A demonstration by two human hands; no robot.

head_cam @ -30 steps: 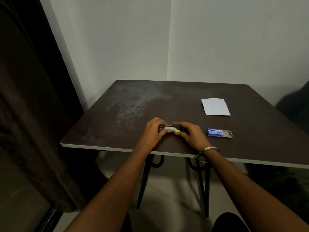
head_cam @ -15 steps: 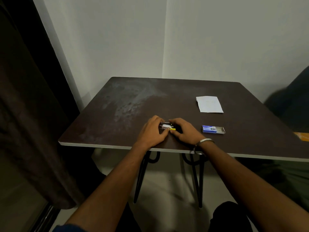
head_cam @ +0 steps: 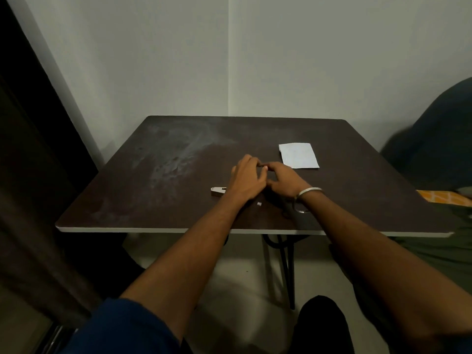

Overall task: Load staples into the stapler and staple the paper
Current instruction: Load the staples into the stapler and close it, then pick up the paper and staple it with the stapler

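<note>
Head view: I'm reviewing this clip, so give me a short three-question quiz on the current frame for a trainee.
1. True or false: the paper lies at the near left corner of the table.
2. Which wrist wears the metal bangle? A: left. B: right. C: both.
3. Fill in: the left hand and the right hand meet at their ___.

Key:
1. False: it lies flat on the far right part, beyond the right hand.
2. B.
3. Fingertips. What they pinch, if anything, cannot be seen.
</note>
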